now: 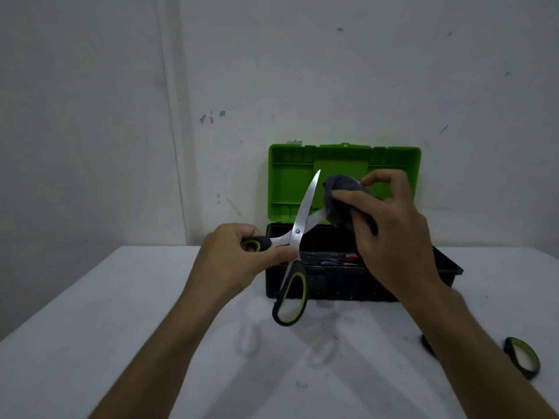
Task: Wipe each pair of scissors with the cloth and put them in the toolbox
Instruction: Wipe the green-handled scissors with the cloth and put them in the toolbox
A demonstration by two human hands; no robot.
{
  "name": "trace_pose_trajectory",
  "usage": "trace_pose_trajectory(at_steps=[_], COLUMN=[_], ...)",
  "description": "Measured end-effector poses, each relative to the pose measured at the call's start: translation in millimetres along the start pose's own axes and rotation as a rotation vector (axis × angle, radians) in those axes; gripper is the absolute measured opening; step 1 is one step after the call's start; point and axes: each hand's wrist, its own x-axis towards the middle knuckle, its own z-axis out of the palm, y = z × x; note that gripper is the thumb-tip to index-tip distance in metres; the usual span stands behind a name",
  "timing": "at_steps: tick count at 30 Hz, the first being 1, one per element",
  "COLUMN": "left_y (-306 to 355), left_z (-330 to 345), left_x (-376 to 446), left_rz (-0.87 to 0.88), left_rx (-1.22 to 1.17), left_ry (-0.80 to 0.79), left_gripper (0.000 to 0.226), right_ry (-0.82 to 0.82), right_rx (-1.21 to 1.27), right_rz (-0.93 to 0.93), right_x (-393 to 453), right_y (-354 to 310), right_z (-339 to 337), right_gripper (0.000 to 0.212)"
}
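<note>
My left hand (239, 252) grips one black-and-green handle of a pair of scissors (298, 234) held open in the air, one blade pointing up. The other handle loop hangs down in front of the toolbox. My right hand (390, 231) holds a dark grey cloth (340, 204) wrapped around the second blade, which is mostly hidden by it. Behind them stands the black toolbox (332, 282) with its green lid (290, 182) upright against the wall; red-handled tools lie inside. Another pair of scissors (521, 356) lies on the table at the right, partly hidden by my right forearm.
The white table (121, 328) runs from the wall to the near edge. A pale wall stands close behind the toolbox. Faint marks show on the tabletop between my forearms.
</note>
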Motion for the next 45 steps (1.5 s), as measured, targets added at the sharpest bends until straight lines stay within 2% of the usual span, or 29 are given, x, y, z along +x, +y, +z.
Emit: trace_pose_trajectory(at_steps=[4,6,10,16,20,22,26,36,41,45], left_y=[-1,-2,-3,0,0,1,4,2,4,3], left_z=[-2,-4,-2,-4,-4,0,3,9,7,4], left_x=[0,0,-1,1,-1,-1,-2,-4,-4,-4], left_rz=[0.023,0.033,0.058,0.059,0.047,0.053,0.134,0.16,0.168,0.162], left_rx=[-0.024,-0.004,-0.011,-0.122,-0.121,-0.143,-0.188,-0.159,-0.221,-0.246], left_ry=[0.062,0.079,0.045,-0.046,-0.101,-0.117,-0.104,-0.165,-0.183,-0.216], left_gripper=[0.054,0.052,0.055,0.05,0.041,0.04,0.04,0.051,0.044,0.04], right_ry=[-0.111,-0.118,-0.029,-0.069,0.058,0.104,0.021,0.105,0.035,0.068], right_rx=[0.114,0.085,0.019,0.072,0.004,0.028,0.062,0.009,0.104,0.098], right_rz=[-0.157,-0.133,-0.021,-0.128,-0.024,-0.057,-0.167,0.032,-0.148,-0.079], right_x=[-4,-5,-1,-1,0,-2,-3,-1,-2,0], right_y=[-14,-14,-10,-23,-11,-11,-21,-10,-15,-7], right_z=[7,10,0,-1,-3,-4,3,0,1,3], right_gripper=[0.029,0.029,0.028,0.027,0.027,0.025,0.024,0.025,0.025,0.025])
